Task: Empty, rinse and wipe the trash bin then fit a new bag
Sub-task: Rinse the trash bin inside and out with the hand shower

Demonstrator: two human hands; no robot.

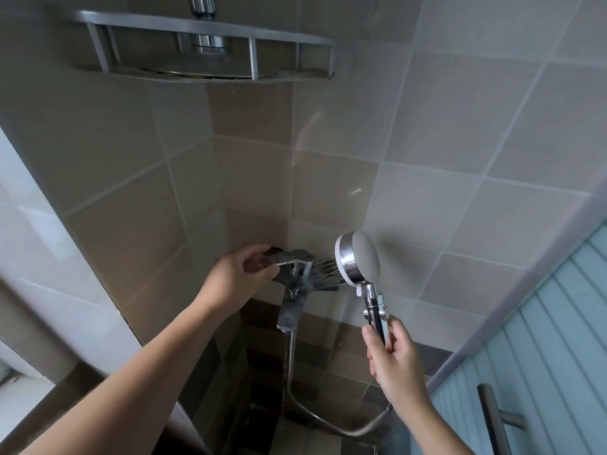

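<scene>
I stand in a tiled shower corner. My left hand grips the flat chrome lever of the wall faucet. My right hand holds the chrome handle of a hand shower, head upright and facing left. Thin jets of water spray from the head toward the faucet. A metal hose drops from the faucet and loops back to the handle. The trash bin is not in view.
A chrome corner shelf hangs high on the wall, with a shower pipe behind it. A frosted glass door with a metal bar handle stands at the right. Dark tiles line the lower wall and floor.
</scene>
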